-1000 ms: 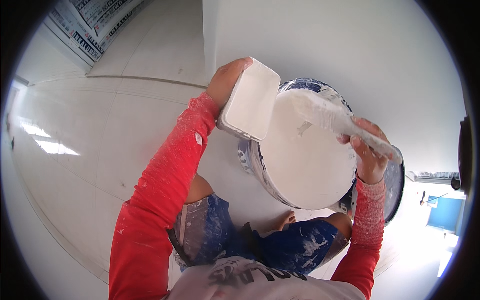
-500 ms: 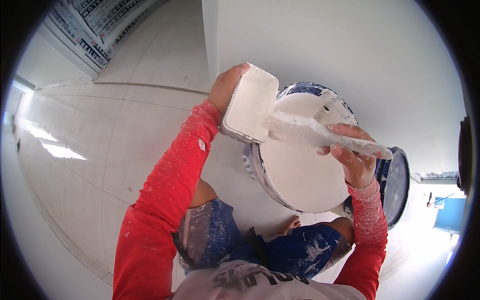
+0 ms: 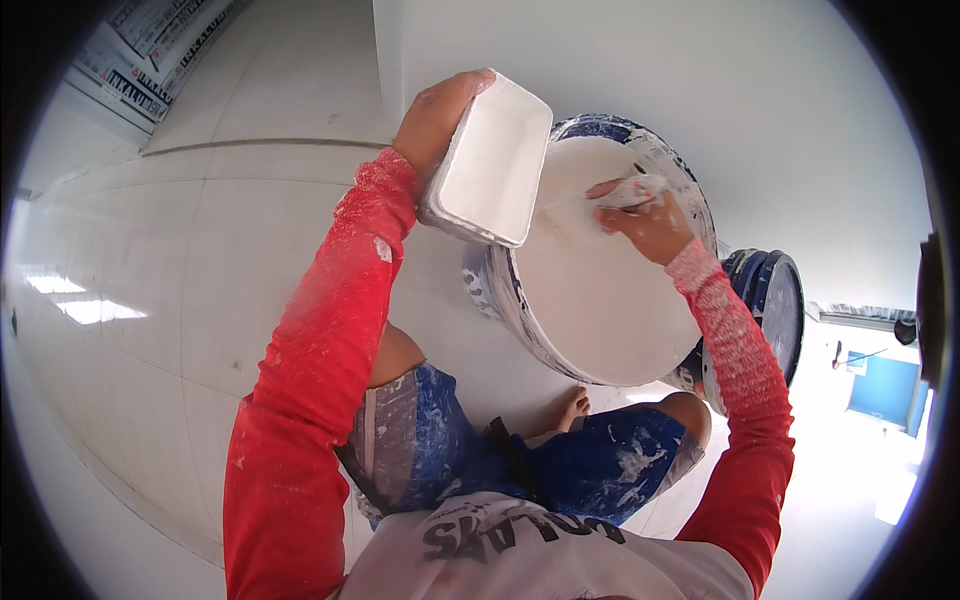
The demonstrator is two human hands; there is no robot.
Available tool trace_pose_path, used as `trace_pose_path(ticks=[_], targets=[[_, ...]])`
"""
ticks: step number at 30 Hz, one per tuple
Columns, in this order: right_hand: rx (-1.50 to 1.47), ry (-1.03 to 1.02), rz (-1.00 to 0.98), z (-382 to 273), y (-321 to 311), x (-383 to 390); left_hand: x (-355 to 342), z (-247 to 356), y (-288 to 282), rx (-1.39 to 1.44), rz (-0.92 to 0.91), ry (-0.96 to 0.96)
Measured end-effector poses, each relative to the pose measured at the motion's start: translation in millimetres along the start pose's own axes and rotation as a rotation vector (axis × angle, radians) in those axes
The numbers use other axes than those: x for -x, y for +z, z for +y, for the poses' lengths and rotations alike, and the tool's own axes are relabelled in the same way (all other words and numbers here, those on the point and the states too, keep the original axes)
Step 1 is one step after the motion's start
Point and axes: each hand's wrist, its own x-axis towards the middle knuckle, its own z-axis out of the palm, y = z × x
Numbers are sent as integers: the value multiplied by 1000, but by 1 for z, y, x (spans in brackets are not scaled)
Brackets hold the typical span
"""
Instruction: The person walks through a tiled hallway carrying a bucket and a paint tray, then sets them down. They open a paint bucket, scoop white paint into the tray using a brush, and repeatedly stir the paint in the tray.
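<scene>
hands (image 3: 435, 118) hold tray (image 3: 497, 165) and white tool (image 3: 640, 187); black lettering (image 3: 494, 537) crosses the shirt (image 3: 560, 574)

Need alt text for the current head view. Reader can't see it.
A person's left hand grips a white rectangular tray near the left rim of a large blue bucket holding white paste, while the right hand holds a white-coated tool, only partly visible, at the paste. Another blue bucket stands to the right.

Pretty clearly an indoor building site tbh: messy big bucket (image 3: 508, 300) of white goop (image 3: 610, 310) at 2 o'clock, plain wall (image 3: 640, 60) at 1, printed sheeting (image 3: 140, 60) at 10, tiled floor (image 3: 200, 280) at 9.
</scene>
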Motion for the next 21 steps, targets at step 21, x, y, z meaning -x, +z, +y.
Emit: trace_pose_path(ticks=[21], targets=[[-538, 59, 330, -22, -43, 72, -4, -3, 0, -105, -18, 135]])
